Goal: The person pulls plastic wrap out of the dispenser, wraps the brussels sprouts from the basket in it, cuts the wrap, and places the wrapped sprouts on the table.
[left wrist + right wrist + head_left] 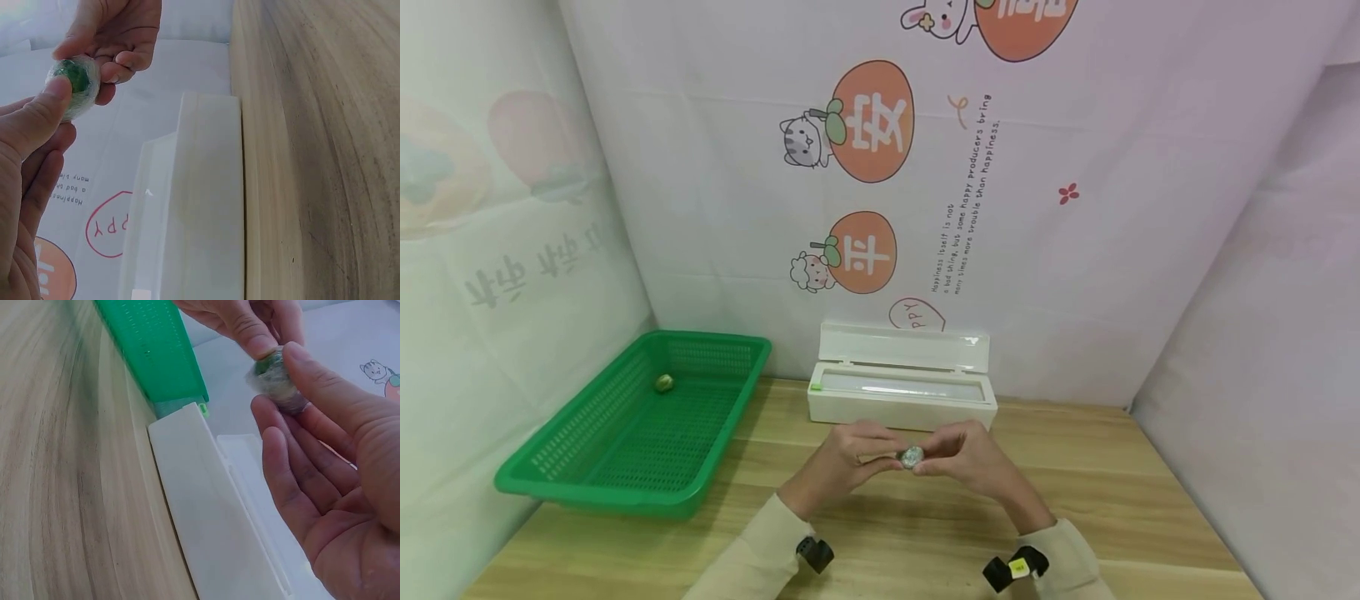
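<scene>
Between both hands is a small, round green thing wrapped in cling film (912,457); its exact kind is hidden by the wrap. My left hand (846,462) pinches it from the left, the thumb lying over its green face in the left wrist view. From the other side my right hand (970,458) grips it with thumb and fingers. Both hands hold it above the table, just in front of a white cling film dispenser (902,410). The dispenser's lid (904,347) stands raised at the back, and film shows inside.
A green plastic basket (700,492) stands on the left of the wooden table (1075,500). One small shiny wrapped thing (664,382) lies at its far end. Printed white cloth (1037,250) hangs behind and along both sides.
</scene>
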Motion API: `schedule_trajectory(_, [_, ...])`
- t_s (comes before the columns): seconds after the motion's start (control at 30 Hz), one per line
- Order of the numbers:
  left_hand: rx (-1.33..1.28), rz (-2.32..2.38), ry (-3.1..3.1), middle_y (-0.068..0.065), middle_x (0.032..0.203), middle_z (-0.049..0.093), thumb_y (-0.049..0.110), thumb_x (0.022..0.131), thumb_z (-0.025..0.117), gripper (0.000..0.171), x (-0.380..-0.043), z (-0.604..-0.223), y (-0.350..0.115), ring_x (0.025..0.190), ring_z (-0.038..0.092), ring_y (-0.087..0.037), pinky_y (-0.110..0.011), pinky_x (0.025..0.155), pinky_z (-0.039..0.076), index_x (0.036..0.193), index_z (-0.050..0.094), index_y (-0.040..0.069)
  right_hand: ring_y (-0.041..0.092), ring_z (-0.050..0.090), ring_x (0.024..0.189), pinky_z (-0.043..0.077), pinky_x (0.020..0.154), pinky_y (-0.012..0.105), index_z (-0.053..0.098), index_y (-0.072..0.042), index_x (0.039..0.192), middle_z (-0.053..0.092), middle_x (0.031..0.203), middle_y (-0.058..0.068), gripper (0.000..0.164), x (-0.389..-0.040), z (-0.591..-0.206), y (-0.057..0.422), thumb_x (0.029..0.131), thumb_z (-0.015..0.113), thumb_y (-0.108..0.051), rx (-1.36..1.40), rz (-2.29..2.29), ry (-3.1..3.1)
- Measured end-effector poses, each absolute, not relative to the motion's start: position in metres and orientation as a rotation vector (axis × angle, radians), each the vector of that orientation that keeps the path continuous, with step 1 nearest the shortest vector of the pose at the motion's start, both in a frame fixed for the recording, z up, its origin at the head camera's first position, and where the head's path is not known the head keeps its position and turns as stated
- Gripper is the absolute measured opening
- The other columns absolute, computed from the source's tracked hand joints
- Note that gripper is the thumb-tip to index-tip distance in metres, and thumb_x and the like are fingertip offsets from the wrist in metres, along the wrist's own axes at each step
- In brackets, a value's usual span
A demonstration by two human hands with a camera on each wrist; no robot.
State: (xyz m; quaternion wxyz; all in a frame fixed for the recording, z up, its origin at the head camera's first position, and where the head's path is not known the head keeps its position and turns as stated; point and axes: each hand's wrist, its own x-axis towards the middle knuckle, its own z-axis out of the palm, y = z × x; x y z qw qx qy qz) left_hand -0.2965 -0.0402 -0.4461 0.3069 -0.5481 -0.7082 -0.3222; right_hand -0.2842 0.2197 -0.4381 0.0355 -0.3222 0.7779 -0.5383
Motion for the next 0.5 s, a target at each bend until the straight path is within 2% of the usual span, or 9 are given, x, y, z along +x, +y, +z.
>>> schedule_trajectory(0.17, [-1.473, -0.788, -1.835, -0.005, 0.106, 0.082, 0.009, 0.082, 0.088, 0.03, -0.298, -0.448, -0.038, 0.092, 0.076, -0.01, -0.008, 0.086, 0.056, 0.11, 0.081, 0.005, 0.011, 0.077, 0.084, 0.065, 0.076, 0.029, 0.079, 0.002, 0.104, 0.079, 0.103, 0.023, 0.019, -0.285, -0.44, 0.222, 0.089, 0.084, -0.009, -0.918, -1.674, 2.316])
schedule_trajectory(0.3, [-1.449, -0.888, -1.955, -0.003, 0.108, 0.08, 0.011, 0.084, 0.088, 0.03, -0.298, -0.45, -0.038, 0.096, 0.076, -0.011, -0.016, 0.088, 0.06, 0.112, 0.079, 0.007, 0.011, 0.077, 0.085, 0.065, 0.076, 0.028, 0.077, 0.004, 0.104, 0.077, 0.103, 0.027, 0.02, -0.286, -0.441, 0.221, 0.089, 0.083, -0.007, -0.885, -1.693, 2.285])
schedule_trajectory(0.5, [-1.305, -1.269, -2.274, 0.008, 0.11, 0.077, 0.027, 0.087, 0.087, 0.038, -0.302, -0.46, -0.042, 0.099, 0.071, -0.005, -0.024, 0.091, 0.061, 0.122, 0.077, 0.016, 0.013, 0.078, 0.083, 0.065, 0.075, 0.028, 0.078, 0.002, 0.102, 0.079, 0.1, 0.024, 0.02, -0.286, -0.441, 0.218, 0.088, 0.086, -0.009, -0.864, -1.677, 2.334])
